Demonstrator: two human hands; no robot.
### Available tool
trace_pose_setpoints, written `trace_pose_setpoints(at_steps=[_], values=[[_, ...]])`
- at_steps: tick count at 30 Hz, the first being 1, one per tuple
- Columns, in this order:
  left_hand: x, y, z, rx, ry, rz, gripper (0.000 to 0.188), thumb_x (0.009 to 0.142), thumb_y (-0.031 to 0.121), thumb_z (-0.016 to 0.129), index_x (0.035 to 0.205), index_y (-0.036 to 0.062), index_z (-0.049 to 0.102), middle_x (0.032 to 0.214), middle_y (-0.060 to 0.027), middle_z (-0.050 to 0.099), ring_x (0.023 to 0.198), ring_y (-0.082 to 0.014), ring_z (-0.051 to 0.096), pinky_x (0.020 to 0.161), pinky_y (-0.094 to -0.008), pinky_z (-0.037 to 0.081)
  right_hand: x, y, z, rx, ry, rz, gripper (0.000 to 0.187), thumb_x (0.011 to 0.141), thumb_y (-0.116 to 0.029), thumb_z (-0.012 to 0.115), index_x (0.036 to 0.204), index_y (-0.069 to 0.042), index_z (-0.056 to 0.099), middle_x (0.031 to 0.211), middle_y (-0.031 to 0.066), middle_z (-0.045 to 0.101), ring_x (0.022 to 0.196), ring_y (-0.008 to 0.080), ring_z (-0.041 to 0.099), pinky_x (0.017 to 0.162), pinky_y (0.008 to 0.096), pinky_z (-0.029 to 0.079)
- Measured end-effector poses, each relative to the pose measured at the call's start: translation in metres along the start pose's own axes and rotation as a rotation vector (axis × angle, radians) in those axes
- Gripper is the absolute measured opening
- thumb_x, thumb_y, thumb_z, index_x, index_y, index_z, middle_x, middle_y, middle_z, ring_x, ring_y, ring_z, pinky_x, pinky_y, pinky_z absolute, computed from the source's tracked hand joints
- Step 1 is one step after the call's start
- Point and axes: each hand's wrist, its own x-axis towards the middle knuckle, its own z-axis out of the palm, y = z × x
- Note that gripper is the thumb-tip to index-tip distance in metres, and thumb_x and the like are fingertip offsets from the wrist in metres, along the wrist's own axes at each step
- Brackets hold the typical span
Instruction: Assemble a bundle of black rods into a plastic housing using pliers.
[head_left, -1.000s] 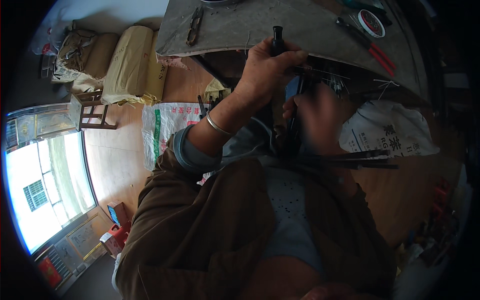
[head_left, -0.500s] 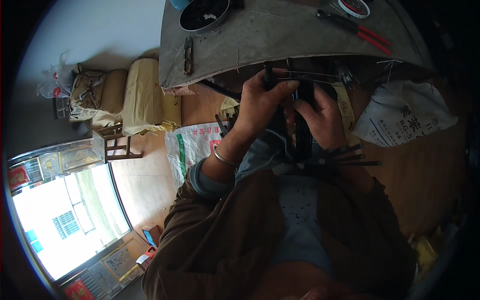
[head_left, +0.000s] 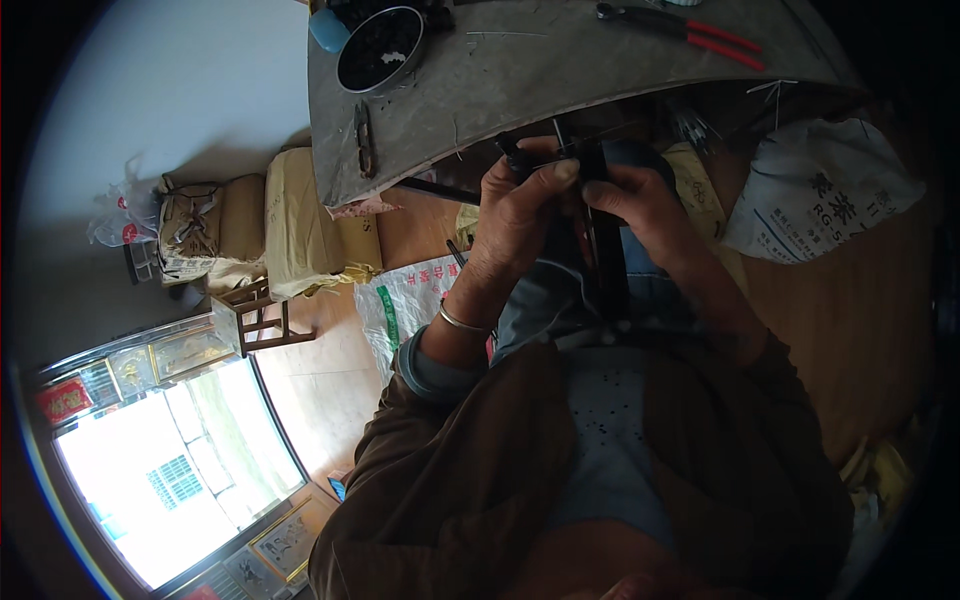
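My left hand (head_left: pixel 512 208) is closed, thumb and fingers pinching a dark piece beneath the table's edge. Just right of it, my right hand (head_left: pixel 645 208) wraps round long black strips (head_left: pixel 608 265) that point down toward my lap. Both hands are close together, and the thumbs nearly meet. A thin dark rod (head_left: pixel 563 132) stands up between them. What exactly the fingertips grip is too dark to make out.
On the grey table (head_left: pixel 500 80) are a bowl (head_left: pixel 345 80) of black bits, small snips (head_left: pixel 363 140) and red-handled pliers (head_left: pixel 722 46). A white sack (head_left: pixel 815 195) hangs or stands at the right. Wrapped bundles (head_left: pixel 300 225) and a wooden stool (head_left: pixel 262 318) are at the left.
The view has shifted, and the table's things sit further up and left. The black rods fanned out by my right wrist no longer show. Both hands stay closed on the dark pieces.
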Motion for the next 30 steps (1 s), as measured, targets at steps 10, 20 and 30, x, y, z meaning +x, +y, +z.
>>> trace_pose_setpoints(at_steps=[10, 20, 30], values=[[-0.001, -0.004, 0.001, 0.126, 0.025, 0.094, 0.025, 0.086, 0.015, 0.068, 0.109, 0.0051, 0.062, 0.076, 0.0016, 0.060, 0.065, -0.0065, 0.053, 0.060, -0.0209, 0.044, 0.001, -0.001, 0.004, -0.039, 0.026, 0.050, 0.031, 0.088, -0.032, 0.066, 0.091, -0.001, 0.068, 0.077, -0.0012, 0.064, 0.073, 0.0047, 0.056, 0.067, 0.0220, 0.042], [-0.004, -0.012, -0.001, -0.046, -0.034, 0.084, 0.025, 0.086, 0.018, 0.069, 0.107, 0.0060, 0.061, 0.079, 0.0028, 0.060, 0.066, -0.0051, 0.052, 0.057, -0.0210, 0.042, -0.004, 0.003, 0.006, 0.098, 0.005, 0.103, 0.034, 0.089, -0.036, 0.064, 0.084, -0.003, 0.066, 0.070, -0.0048, 0.056, 0.066, 0.0024, 0.049, 0.060, 0.0206, 0.039], [-0.006, -0.009, 0.002, 0.044, 0.037, 0.077, 0.026, 0.087, 0.022, 0.069, 0.105, 0.0052, 0.061, 0.074, 0.0026, 0.058, 0.061, -0.0054, 0.051, 0.055, -0.0206, 0.042, -0.008, -0.003, 0.002, -0.082, 0.004, 0.053, 0.032, 0.092, -0.031, 0.062, 0.090, 0.000, 0.067, 0.078, 0.0000, 0.063, 0.075, 0.0062, 0.055, 0.069, 0.0239, 0.042]])
